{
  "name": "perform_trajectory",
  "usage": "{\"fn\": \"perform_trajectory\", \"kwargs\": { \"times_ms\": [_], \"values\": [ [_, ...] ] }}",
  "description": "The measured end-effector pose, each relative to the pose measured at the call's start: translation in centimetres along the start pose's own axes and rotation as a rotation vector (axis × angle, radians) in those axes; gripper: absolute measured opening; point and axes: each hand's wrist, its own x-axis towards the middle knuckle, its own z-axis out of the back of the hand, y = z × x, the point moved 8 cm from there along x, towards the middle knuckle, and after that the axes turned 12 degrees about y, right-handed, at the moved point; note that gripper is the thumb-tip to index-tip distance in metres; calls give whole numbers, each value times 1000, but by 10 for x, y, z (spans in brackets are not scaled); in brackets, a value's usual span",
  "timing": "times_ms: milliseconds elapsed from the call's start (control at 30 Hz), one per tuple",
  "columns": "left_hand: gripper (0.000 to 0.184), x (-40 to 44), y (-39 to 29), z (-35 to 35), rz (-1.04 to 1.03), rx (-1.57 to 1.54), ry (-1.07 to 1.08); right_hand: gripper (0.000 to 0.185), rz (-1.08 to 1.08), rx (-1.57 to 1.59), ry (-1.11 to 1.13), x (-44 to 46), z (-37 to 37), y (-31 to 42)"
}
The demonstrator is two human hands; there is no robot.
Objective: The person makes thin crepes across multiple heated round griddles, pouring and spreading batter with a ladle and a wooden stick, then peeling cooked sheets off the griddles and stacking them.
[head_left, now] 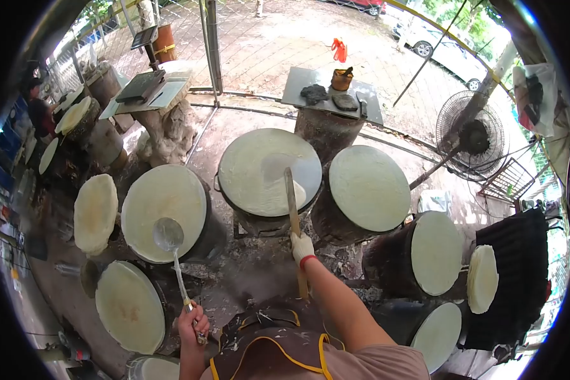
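Observation:
My bare left hand [193, 324] is closed around the handle of a metal ladle [168, 234]. The ladle's bowl is over the lower part of the batter-covered round griddle on the left [164, 196]; whether it touches, I cannot tell. A white glove covers my right hand [301, 248], which grips a long flat wooden stick [292, 206]. Its far end lies over the centre griddle [247, 158]. Pale batter coats most of that griddle, with a greyish bare patch and a wet white pool [291, 190] beside the stick.
More batter-covered griddles on drums curve around me, including one at right [369, 188] and one at lower left [130, 308]. Stacked thin sheets [95, 214] stand at left, another stack [482, 279] at right. A fan [472, 134] stands at right; a person [39, 109] is far left.

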Motion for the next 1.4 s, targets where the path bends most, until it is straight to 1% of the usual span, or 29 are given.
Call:
{"fn": "perform_trajectory", "kwargs": {
  "times_ms": [67,133,167,267,300,333,400,467,500,567,633,733,800,867,967,1000,1033,1067,1100,1167,1267,1300,1367,1400],
  "values": [
    [15,9,20,-20,-9,-9,26,31,28,-66,64,25,3,-13],
    [15,20,44,-45,6,-59,72,31,158,-185,347,-18,-5,8],
    [15,23,57,-56,12,-85,91,31,159,-421,469,-16,-10,-17],
    [15,34,88,-87,43,-101,121,30,17,-18,355,16,44,-70],
    [15,37,96,-94,37,-96,108,30,-51,82,375,-1,72,-20],
    [15,40,104,-101,36,-91,96,29,-90,1,346,-8,96,13],
    [16,45,120,-117,40,-94,88,30,-57,77,346,9,106,9],
    [16,47,128,-128,42,-101,85,32,162,-306,380,12,103,-7],
    [17,48,131,-132,38,-92,87,33,273,-496,391,7,101,-2],
    [18,53,137,-137,42,-75,99,34,215,-461,298,30,122,1],
    [17,57,141,-139,53,-126,57,34,120,-406,234,46,142,33],
    [16,64,144,-143,70,-161,36,34,212,-495,357,52,131,36],
    [16,68,142,-142,76,-161,31,36,420,-605,578,16,118,24],
    [15,73,139,-139,90,-151,25,35,109,-584,742,-7,120,-2],
    [15,79,132,-130,98,-178,20,34,187,-534,237,27,147,-15],
    [16,80,129,-127,97,-177,14,34,104,-557,230,44,150,8],
    [16,81,125,-125,96,-175,8,32,85,-592,170,68,150,29],
    [16,83,122,-122,95,-174,3,31,-5,-631,127,88,150,55],
    [16,84,119,-121,97,-178,7,32,93,-614,26,112,148,79],
    [16,85,112,-118,97,-184,11,37,70,-631,-28,164,135,99],
    [17,86,104,-106,125,-182,1,43,64,-626,106,159,116,126],
    [17,86,100,-101,128,-182,12,46,75,-614,135,158,107,110],
    [17,89,95,-91,132,-186,38,46,160,-264,169,130,101,71],
    [17,90,92,-86,135,-191,29,47,202,-91,188,119,98,64]
  ]
}}
